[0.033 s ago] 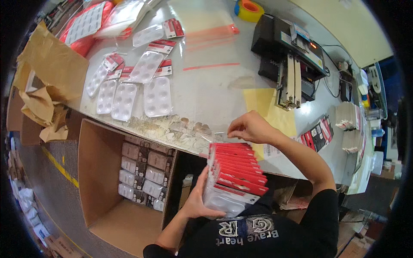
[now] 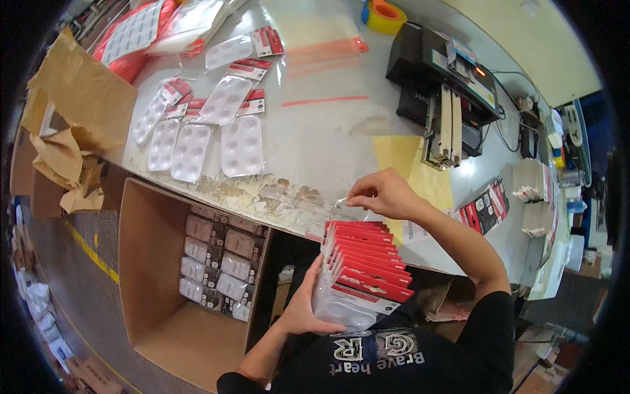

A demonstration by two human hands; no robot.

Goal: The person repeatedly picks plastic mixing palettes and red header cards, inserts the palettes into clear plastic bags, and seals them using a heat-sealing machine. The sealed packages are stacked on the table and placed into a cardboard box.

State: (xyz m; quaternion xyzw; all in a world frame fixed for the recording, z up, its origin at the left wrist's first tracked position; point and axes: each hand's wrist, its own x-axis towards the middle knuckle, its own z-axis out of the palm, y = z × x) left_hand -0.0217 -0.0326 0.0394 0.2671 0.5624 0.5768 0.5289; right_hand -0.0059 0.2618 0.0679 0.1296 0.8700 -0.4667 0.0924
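My left hand (image 2: pixel 303 311) grips a thick fanned stack of packaged white paint palettes (image 2: pixel 367 276) from its left side and underneath. Their red and white header cards overlap one behind another, in clear bags. Just above the stack, at the table's front edge, my right hand (image 2: pixel 388 194) is closed in a pinch. A small clear, shiny sliver shows by its fingertips; what it is I cannot make out. Several more bagged palettes (image 2: pixel 241 146) with red cards lie loose on the table (image 2: pixel 321 141) at the left.
An open carton (image 2: pixel 177 348) below the table holds rows of packed white items. A black machine with a metal bar (image 2: pixel 459 69) stands at the back right, near a yellow tape roll (image 2: pixel 383 17). Clear bags (image 2: pixel 325 72), a yellow sheet (image 2: pixel 433 184) and piled cards (image 2: pixel 530 180) lie about.
The stack in my left hand has shifted very slightly right and down. My right hand keeps its pinch in nearly the same place.
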